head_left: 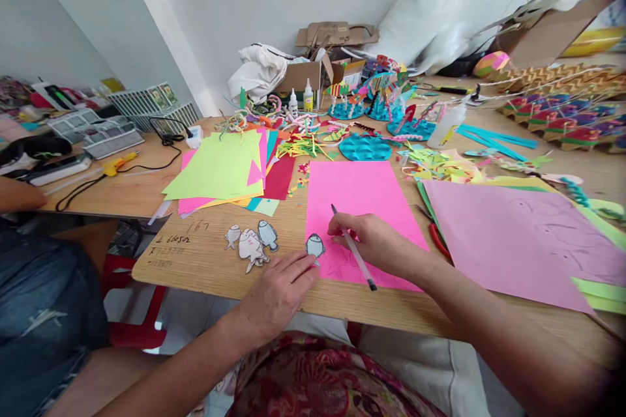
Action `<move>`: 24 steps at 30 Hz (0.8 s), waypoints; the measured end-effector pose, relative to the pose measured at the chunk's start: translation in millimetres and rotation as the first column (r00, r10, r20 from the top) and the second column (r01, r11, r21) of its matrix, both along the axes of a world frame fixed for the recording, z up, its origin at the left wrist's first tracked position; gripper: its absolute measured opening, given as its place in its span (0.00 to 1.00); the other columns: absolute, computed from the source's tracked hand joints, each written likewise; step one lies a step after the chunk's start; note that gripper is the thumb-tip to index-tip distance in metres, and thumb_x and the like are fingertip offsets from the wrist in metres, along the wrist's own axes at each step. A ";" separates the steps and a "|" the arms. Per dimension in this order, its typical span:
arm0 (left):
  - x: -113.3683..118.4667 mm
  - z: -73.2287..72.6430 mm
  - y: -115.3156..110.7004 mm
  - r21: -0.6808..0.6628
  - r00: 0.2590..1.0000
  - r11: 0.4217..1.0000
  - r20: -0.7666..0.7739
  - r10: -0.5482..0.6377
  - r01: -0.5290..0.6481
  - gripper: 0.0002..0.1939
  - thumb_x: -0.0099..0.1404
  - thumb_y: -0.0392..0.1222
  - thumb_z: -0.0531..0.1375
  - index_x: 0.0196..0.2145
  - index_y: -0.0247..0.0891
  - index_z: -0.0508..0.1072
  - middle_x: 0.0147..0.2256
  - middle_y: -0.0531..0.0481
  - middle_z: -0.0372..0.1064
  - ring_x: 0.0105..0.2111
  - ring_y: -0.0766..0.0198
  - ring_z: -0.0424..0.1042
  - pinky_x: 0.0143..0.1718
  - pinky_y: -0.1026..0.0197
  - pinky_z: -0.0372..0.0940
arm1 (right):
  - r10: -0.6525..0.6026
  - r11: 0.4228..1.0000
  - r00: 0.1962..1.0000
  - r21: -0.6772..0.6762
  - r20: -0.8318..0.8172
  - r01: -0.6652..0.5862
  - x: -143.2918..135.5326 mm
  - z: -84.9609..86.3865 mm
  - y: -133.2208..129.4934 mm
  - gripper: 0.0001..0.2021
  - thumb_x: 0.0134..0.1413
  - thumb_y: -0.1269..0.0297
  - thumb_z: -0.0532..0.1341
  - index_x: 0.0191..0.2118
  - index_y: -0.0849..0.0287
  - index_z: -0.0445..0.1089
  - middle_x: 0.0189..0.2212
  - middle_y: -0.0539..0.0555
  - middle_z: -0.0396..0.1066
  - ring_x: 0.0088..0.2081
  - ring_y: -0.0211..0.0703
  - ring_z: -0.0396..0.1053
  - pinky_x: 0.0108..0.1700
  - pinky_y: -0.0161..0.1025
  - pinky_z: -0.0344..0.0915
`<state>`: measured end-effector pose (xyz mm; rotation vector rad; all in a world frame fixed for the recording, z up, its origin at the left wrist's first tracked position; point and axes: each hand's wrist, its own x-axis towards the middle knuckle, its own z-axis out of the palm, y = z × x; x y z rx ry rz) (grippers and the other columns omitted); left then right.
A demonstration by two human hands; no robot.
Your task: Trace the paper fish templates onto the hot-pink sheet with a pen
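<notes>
My left hand lies with its fingers stretched out flat. Their tips press on a small grey-blue fish cutout at the left edge of a bright pink sheet. My right hand rests on the same sheet, its fingers closed around a pale pencil with a dark end. Faint fish outlines are drawn on the sheet, partly hidden under the right hand and forearm. Left of my left hand sits a small group of paper fish cutouts on the wooden table.
Coloured paper sheets are stacked at the left; a mauve sheet with drawings partly covers red-handled scissors. Farther back are blue scalloped discs, glue bottles and paper scraps. A yellow glue gun lies near another person's arm at left.
</notes>
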<state>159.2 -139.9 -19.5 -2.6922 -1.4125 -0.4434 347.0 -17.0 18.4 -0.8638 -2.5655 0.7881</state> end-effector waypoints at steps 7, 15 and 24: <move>-0.4 1.4 0.2 0.004 0.999 1.000 -0.035 -0.005 0.006 0.17 0.68 0.34 0.43 0.51 0.31 0.63 0.51 0.43 0.63 0.53 0.58 0.60 0.51 0.53 0.58 | 0.023 0.994 0.992 0.108 0.127 -0.037 2.5 -9.8 -2.6 0.13 0.48 0.78 0.53 0.39 0.60 0.68 0.34 0.56 0.74 0.36 0.43 0.72 0.36 0.36 0.64; 1.1 0.7 0.4 0.002 0.999 1.000 -0.038 0.007 -0.007 0.17 0.69 0.34 0.43 0.51 0.30 0.63 0.52 0.43 0.62 0.53 0.58 0.59 0.52 0.55 0.57 | 0.063 0.965 0.979 0.238 0.192 -0.109 4.4 -21.3 -5.7 0.14 0.49 0.78 0.52 0.40 0.59 0.67 0.33 0.56 0.74 0.35 0.41 0.71 0.36 0.34 0.63; 2.6 1.7 2.6 -0.005 0.999 1.000 -0.048 0.025 -0.026 0.16 0.69 0.35 0.43 0.50 0.31 0.63 0.51 0.44 0.62 0.52 0.59 0.60 0.51 0.54 0.58 | 0.082 0.952 0.977 0.274 0.195 -0.134 5.9 -24.3 -8.8 0.13 0.50 0.78 0.52 0.40 0.59 0.67 0.32 0.55 0.73 0.34 0.41 0.71 0.36 0.34 0.63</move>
